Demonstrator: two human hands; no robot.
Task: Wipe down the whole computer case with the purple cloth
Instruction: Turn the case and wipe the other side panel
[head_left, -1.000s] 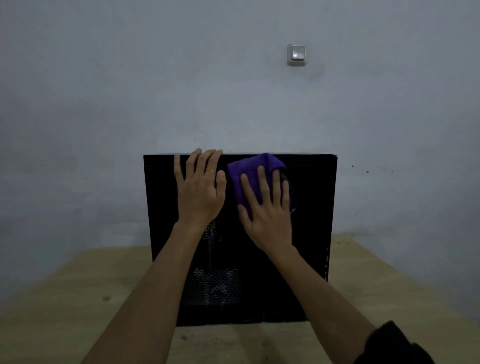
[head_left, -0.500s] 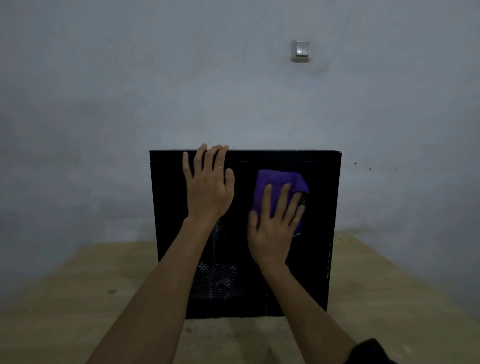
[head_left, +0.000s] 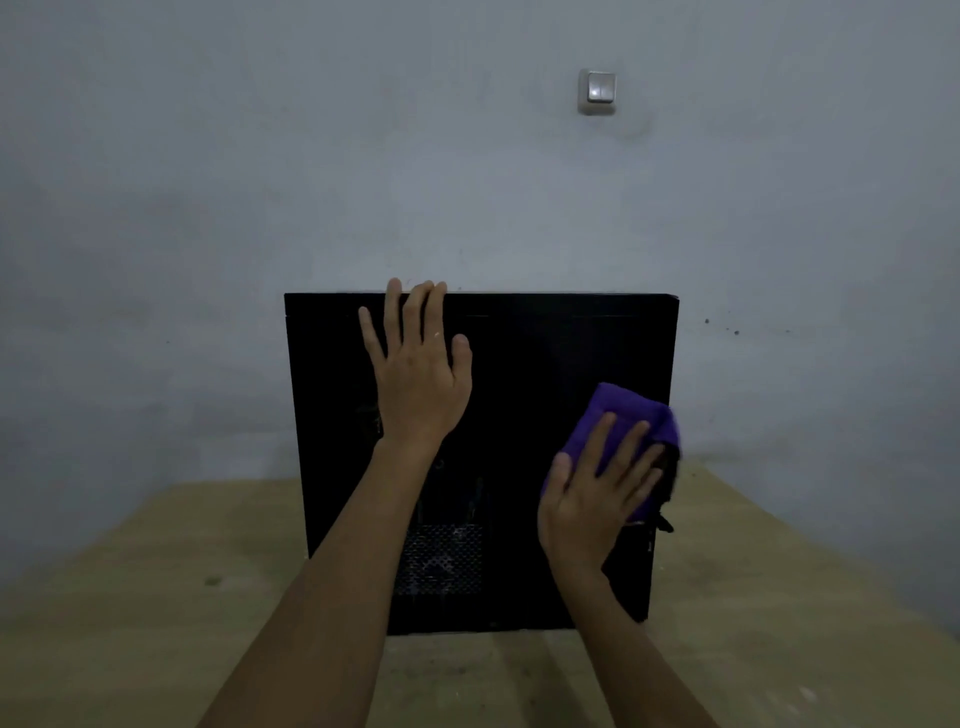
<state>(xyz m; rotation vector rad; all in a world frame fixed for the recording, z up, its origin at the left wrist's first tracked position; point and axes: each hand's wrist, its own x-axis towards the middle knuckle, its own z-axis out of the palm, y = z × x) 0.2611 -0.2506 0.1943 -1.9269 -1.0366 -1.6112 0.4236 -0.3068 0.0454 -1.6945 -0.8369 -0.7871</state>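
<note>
While the black computer case (head_left: 519, 364) stands upright on the wooden tabletop (head_left: 156, 597), the left hand (head_left: 418, 379) lies flat against its upper left part, fingers straight and spread to the top edge. At the case's right edge, the right hand (head_left: 597, 493) presses the purple cloth (head_left: 628, 410) with flat, extended fingers.

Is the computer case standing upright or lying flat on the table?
Upright. The computer case stands on its bottom edge on the wooden table, its broad panel facing the camera, with the left hand flat against it.
</note>
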